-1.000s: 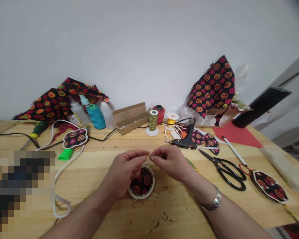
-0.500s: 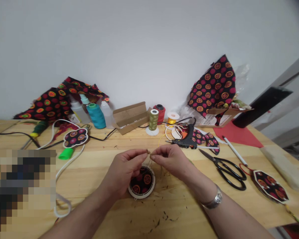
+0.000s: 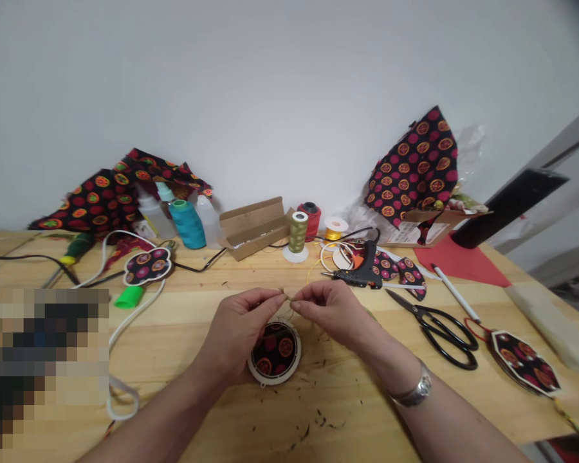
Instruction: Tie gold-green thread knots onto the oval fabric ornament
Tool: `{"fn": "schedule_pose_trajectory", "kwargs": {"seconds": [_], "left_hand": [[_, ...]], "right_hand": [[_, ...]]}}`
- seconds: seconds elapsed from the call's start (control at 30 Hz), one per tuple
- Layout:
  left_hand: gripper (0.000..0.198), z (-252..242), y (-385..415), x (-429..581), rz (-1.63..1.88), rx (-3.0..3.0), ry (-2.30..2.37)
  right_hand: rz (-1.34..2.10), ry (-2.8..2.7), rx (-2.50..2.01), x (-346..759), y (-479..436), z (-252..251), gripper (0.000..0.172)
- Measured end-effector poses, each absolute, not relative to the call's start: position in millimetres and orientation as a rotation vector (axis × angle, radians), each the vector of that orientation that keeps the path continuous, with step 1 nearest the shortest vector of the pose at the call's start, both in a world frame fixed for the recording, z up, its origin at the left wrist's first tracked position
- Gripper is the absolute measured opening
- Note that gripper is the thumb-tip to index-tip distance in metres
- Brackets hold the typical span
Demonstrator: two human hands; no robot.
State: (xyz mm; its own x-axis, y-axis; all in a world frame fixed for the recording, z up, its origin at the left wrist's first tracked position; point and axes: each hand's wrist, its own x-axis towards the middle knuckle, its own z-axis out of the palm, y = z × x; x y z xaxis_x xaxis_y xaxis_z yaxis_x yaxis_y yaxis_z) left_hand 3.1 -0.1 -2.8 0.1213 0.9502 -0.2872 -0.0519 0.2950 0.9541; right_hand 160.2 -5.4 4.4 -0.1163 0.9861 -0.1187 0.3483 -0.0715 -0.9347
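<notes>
A round white-rimmed ornament [image 3: 276,350] with dark printed fabric lies on the wooden table below my hands. Thin cord [image 3: 287,310] rises from its top edge to my fingertips. My left hand [image 3: 244,328] pinches the cord between thumb and forefinger, its palm side partly over the ornament's left edge. Just across from it, my right hand [image 3: 325,308] pinches the same cord, fingertips almost touching the left ones. The bit of cord between the fingertips is too small to make out clearly.
Black-handled scissors [image 3: 446,331] lie to the right, beside a white pen [image 3: 457,292] and an octagonal fabric ornament [image 3: 525,363]. A black glue gun [image 3: 361,270] rests behind my right hand. Thread spools, among them an olive one [image 3: 298,233], and a cardboard box [image 3: 253,231] stand along the wall.
My fingertips have shifted very slightly on the cord, and my left fingers have drawn back a little from the ornament's top. The ornament stays in place.
</notes>
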Motion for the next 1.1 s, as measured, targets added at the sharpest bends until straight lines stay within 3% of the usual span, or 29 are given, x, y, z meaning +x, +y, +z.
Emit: {"fn": "schedule_pose_trajectory", "kwargs": {"seconds": [0.27,0.67,0.93,1.1], "left_hand": [[0.018,-7,2,0,1.019,1.005,1.220],[0.023,-6,4,-1,1.094,1.034,1.182],[0.023,-2,6,-2,1.046,0.821,1.022],[0.022,1,7,-1,1.063,0.749,0.993]], "right_hand": [[0.927,-1.756,-1.445,171,-7,9,0.022],[1.006,-2.060,-1.264,157,-26,20,0.030],[0.655,-2.375,-1.186,148,-33,17,0.026],[0.696,-2.481,-1.035,151,-37,18,0.023]]}}
